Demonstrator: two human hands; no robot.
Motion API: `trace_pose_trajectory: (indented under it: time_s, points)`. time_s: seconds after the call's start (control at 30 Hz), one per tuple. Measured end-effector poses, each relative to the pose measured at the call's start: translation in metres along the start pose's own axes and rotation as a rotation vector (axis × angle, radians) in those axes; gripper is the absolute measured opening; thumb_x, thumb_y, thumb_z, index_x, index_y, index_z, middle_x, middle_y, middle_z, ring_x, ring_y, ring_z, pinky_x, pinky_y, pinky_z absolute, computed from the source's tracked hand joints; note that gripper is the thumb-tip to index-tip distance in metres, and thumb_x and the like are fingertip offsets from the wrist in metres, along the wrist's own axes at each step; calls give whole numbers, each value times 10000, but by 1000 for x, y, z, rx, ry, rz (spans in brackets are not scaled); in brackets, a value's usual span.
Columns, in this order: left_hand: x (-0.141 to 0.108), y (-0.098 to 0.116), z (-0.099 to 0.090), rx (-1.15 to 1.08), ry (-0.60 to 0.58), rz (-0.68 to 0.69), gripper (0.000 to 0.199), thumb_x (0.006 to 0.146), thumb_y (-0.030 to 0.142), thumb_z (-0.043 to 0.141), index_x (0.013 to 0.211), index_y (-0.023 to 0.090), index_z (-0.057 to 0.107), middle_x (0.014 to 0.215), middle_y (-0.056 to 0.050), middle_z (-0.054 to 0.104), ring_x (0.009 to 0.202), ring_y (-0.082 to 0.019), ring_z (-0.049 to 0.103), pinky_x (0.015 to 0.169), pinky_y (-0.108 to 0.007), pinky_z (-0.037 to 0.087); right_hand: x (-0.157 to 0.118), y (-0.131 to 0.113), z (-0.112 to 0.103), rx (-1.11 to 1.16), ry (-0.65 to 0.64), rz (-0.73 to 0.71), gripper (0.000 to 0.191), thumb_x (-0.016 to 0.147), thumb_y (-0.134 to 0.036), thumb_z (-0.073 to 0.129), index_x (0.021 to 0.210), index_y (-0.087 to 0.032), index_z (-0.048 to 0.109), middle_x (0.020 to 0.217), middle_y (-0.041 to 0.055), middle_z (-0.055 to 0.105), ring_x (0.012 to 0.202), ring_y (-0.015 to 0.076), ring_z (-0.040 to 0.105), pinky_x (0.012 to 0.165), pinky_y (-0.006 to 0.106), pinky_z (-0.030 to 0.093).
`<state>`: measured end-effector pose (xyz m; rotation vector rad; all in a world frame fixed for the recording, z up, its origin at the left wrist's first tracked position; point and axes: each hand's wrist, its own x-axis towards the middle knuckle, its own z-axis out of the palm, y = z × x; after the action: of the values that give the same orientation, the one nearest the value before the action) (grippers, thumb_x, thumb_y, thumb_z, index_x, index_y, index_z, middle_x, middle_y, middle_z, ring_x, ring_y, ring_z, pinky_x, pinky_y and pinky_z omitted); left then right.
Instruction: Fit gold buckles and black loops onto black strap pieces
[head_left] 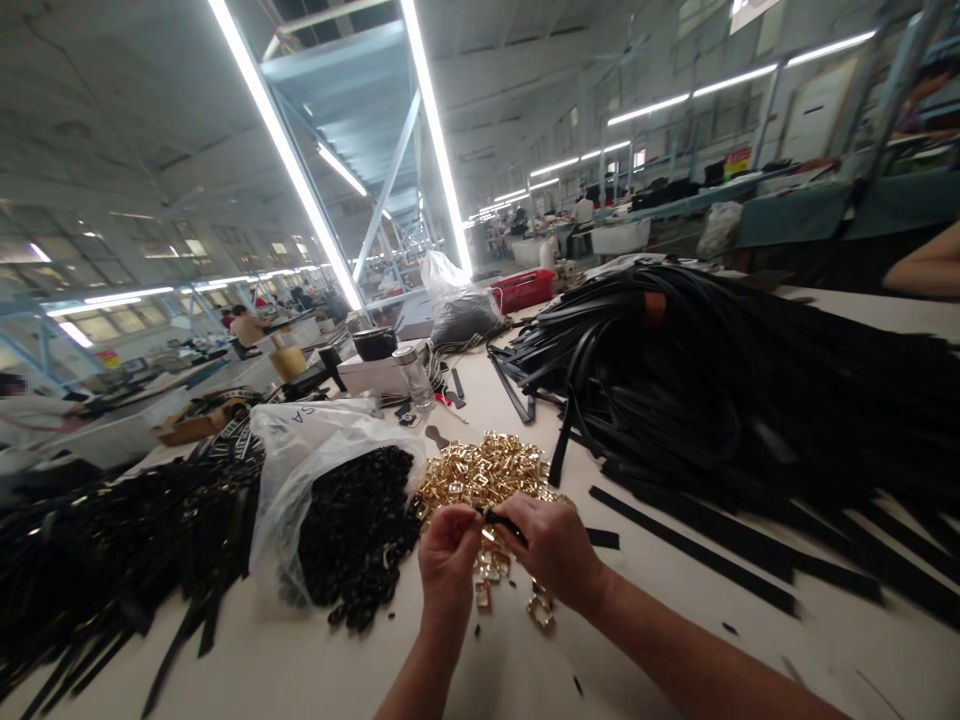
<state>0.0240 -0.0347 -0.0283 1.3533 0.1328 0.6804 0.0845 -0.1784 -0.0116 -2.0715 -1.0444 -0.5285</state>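
Over a pile of gold-coloured metal buckles (487,468), my two hands meet almost fingertip to fingertip. My left hand (450,550) is closed in a pinch; what lies between its fingers is too small to make out. A black strap is pinched in my right hand (551,545), its end lying between the hands and another black piece showing behind the wrist. Left of my hands, small black loops (356,535) spill from a clear plastic bag (281,500). A few loose buckles (540,607) lie nearer to me, under my right forearm.
A big bundle of black straps (720,390) covers the right side of the white table (300,665). More black straps with buckles (135,540) lie at left. Behind stand a glass jar (413,376), a red basket (523,290) and a grey-filled bag (465,315). A person's arm shows at far right.
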Motion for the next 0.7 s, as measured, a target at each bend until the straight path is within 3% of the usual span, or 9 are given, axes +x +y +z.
trace_pose_trajectory:
  time_s: [0.23,0.4,0.53,0.7]
  points:
    - [-3,2,-1,81,-56,122,122,757,257,758,782,181,666,783,-10,626,752,-146,584,717,-244,491,0,-1,-1,99,48,-24,145,947,-260,522,881,-187,629,772,25,648,702,160,606,652,257,368]
    - [2,9,-2,62,1,63,206,676,312,819,771,183,690,772,-26,655,756,-169,611,722,-244,521,-1,-8,-6,197,-27,136,93,871,-261,598,932,-207,643,842,24,675,750,170,618,693,255,408]
    - [12,9,-11,57,78,-11,327,562,384,875,757,184,704,764,-32,688,751,-188,636,719,-248,547,2,-9,-7,317,-142,322,95,839,-230,574,851,-209,666,758,-8,675,681,141,603,607,220,396]
    - [13,4,-17,81,13,-130,414,505,446,887,779,189,715,775,-43,722,776,-218,670,738,-266,562,3,-6,-6,222,-200,380,108,789,-204,567,763,-193,672,699,-11,661,636,132,579,555,212,354]
